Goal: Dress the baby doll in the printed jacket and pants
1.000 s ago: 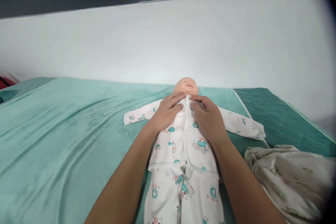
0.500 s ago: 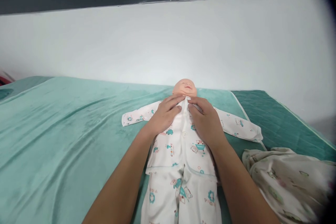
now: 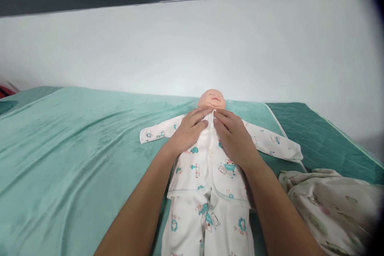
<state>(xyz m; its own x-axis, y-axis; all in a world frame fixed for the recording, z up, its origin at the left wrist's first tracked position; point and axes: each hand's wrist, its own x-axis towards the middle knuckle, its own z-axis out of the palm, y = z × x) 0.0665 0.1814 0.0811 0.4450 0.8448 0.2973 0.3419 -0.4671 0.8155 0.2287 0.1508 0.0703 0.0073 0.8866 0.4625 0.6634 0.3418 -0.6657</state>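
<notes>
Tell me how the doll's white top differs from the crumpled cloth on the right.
The white top lies spread out, while the crumpled cloth is bunched in a heap. The left hand and the right hand rest on the top; neither is on the cloth. The top's prints are largely teal, the cloth's mainly muted green. Both are pale, printed fabrics.

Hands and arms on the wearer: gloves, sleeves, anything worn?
Left hand and right hand are ungloved, with no rings, watch or bracelet visible. Left forearm and right forearm show no sleeves, cables or markings.
</notes>
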